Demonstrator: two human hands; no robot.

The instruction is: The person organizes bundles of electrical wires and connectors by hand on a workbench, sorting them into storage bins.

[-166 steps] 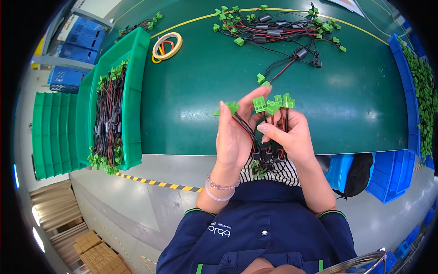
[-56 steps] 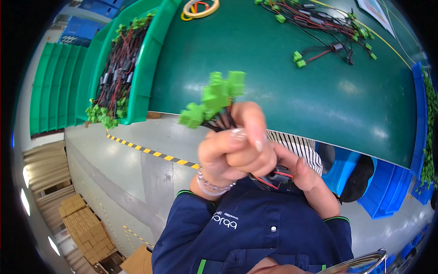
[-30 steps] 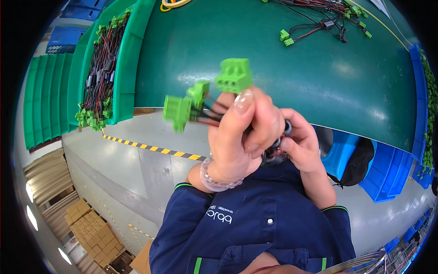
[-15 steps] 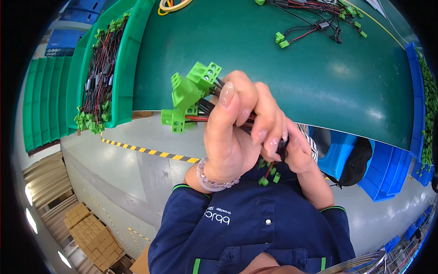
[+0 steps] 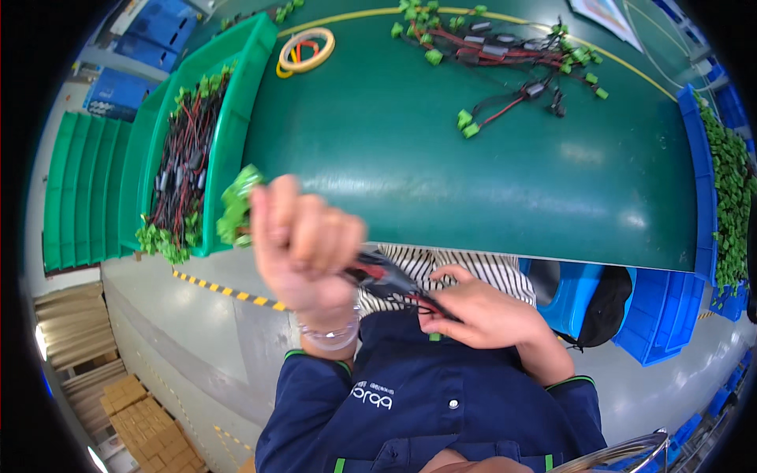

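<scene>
A bundle of red and black wires [image 5: 386, 280] sits in the middle of the frame, a little below the near edge of the green table [image 5: 489, 181]. At its left end are green plug connectors [image 5: 236, 206], blurry, sticking out to the left of the left hand [image 5: 303, 244]. The left hand is curled into a fist around the bundle, just above a clear bracelet [image 5: 331, 335] on the wrist. The right hand [image 5: 481, 311] is lower and to the right, with its fingers pinching the other end of the wires, close to the dark blue jacket [image 5: 426, 410].

To the left of the green connectors, a green bin [image 5: 233, 134] runs up the upper left of the frame. It is full of more wires with green plugs. More green bins [image 5: 83, 189] are stacked beside it on the far left.

At the top of the frame, on the table, lie rolls of tape [image 5: 306, 49]. To their right is a loose pile of wire harnesses [image 5: 505, 51]. One single harness [image 5: 505, 106] lies just below that pile.

Along the right edge, a blue bin [image 5: 702, 181] holds lots of loose green connectors. More blue bins [image 5: 654, 315] sit lower right, under the table.
</scene>
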